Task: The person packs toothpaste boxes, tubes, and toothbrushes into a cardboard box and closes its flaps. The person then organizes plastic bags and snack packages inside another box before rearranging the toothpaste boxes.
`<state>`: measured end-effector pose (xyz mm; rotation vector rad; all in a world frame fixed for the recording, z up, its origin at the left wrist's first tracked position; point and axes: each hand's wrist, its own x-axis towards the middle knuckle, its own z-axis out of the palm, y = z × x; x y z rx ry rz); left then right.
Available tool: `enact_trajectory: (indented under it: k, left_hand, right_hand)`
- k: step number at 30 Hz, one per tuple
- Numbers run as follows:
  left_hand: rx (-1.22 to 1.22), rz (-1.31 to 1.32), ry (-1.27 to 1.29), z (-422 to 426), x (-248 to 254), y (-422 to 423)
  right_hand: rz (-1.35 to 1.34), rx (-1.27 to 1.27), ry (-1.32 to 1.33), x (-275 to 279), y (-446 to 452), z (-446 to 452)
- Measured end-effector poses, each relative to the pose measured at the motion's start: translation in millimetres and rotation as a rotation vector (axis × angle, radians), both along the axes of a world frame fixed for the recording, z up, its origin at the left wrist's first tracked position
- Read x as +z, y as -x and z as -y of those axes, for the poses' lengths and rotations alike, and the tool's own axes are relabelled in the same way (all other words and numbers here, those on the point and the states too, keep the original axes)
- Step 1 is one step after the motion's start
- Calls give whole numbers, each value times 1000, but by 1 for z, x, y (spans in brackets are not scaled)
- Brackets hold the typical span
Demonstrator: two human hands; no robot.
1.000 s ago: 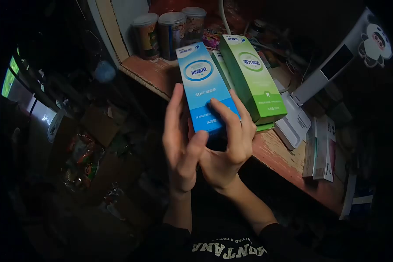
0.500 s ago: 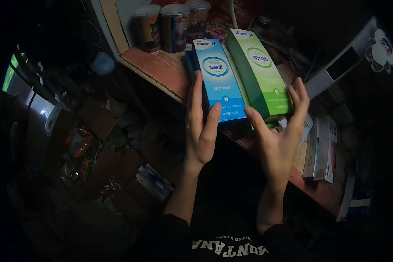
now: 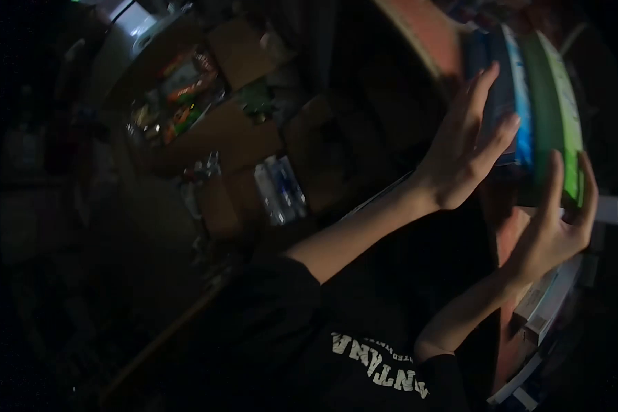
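A blue toothpaste box (image 3: pixel 523 103) and a green toothpaste box (image 3: pixel 549 103) stand side by side at the upper right, blurred and seen mostly from their sides. My left hand (image 3: pixel 463 147) lies along the blue box's left side, its fingers stretched out and its thumb apart near the printed front edge. Around the lower end of the green box is my right hand (image 3: pixel 559 230), thumb on one side and fingers on the other. The boxes' far ends and the right hand's lower fingers are hard to see.
A worn reddish desk (image 3: pixel 429 34) runs down the right side, with flat boxes (image 3: pixel 546 302) on it by my right forearm. Lower left, cardboard boxes (image 3: pixel 244 51) hold snack packets (image 3: pixel 192 89) and clear-wrapped items (image 3: pixel 279 189). The room is dark.
My view has swung left, so the desk, the boxes and both hands now sit farther right. Both hands stay at the same toothpaste boxes. The canisters have left the view.
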<state>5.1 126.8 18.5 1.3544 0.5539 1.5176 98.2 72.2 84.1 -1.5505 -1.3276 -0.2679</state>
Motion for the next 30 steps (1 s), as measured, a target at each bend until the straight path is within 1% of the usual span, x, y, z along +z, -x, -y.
enact_trajectory:
  k: [1, 3, 4, 5, 6, 7, 9, 11, 13, 15, 16, 17, 18, 19, 20, 21, 22, 24, 25, 27, 28, 30]
  left_hand:
    - [36, 72, 13, -1, -7, 12]
    - [420, 78, -188, -19, -42, 57]
    - [634, 19, -235, -28, -69, 89]
    - [726, 101, -233, -31, -94, 123]
    - [956, 27, -194, -29, -122, 155]
    - [1113, -141, -95, -14, -149, 181]
    - [1218, -346, 90, 13, -234, 237]
    - [1307, -546, 300, 51, -300, 263]
    - [1164, -834, 860, 87, -337, 267]
    - [1087, -991, 1120, 117, -406, 267]
    - [1083, -985, 1135, 123, -417, 265]
    - [864, -999, 1365, 129, -428, 260]
    - [626, -998, 1577, 133, -439, 253]
    - [615, -989, 1593, 140, -462, 241]
    - [835, -1162, 1495, 147, -491, 227]
    - [1054, -1329, 1373, 147, -494, 219]
    - [1050, -1321, 1387, 148, -497, 219]
    - [873, -1027, 1617, 145, -494, 223]
    - [870, -1019, 1622, 140, -485, 225]
    - [875, -628, 1608, 142, -473, 224]
    - [868, -628, 1618, 142, -477, 222]
    - [1023, -779, 1498, 130, -482, 221]
  right_hand:
    - [97, -25, -24, -9, -9, 4]
    - [247, -35, -123, -19, -19, 23]
    - [217, 90, -260, -16, -30, 32]
    - [200, 219, -387, -14, -41, 40]
    - [144, 336, -470, -13, -48, 47]
    - [95, 455, -550, -12, -55, 53]
    - [50, 485, -451, -21, -49, 70]
    - [4, 519, -360, -37, -38, 83]
    - [-43, 572, -247, -53, -17, 87]
    - [-107, 586, -125, -67, 10, 89]
    - [-143, 567, -68, -74, 25, 90]
    - [-135, 574, -56, -79, 31, 91]
    - [-152, 480, 39, -83, 35, 92]
    - [-165, 386, 136, -84, 40, 91]
    - [-215, 379, 147, -84, 46, 86]
    - [-204, 386, 159, -84, 47, 83]
    - [-207, 389, 190, -85, 46, 81]
    - [-204, 400, 223, -88, 48, 75]
    - [-241, 403, 230, -90, 50, 73]
    - [-275, 400, 250, -93, 54, 71]
    - [-291, 431, 278, -94, 57, 70]
    - [-310, 461, 308, -97, 61, 69]
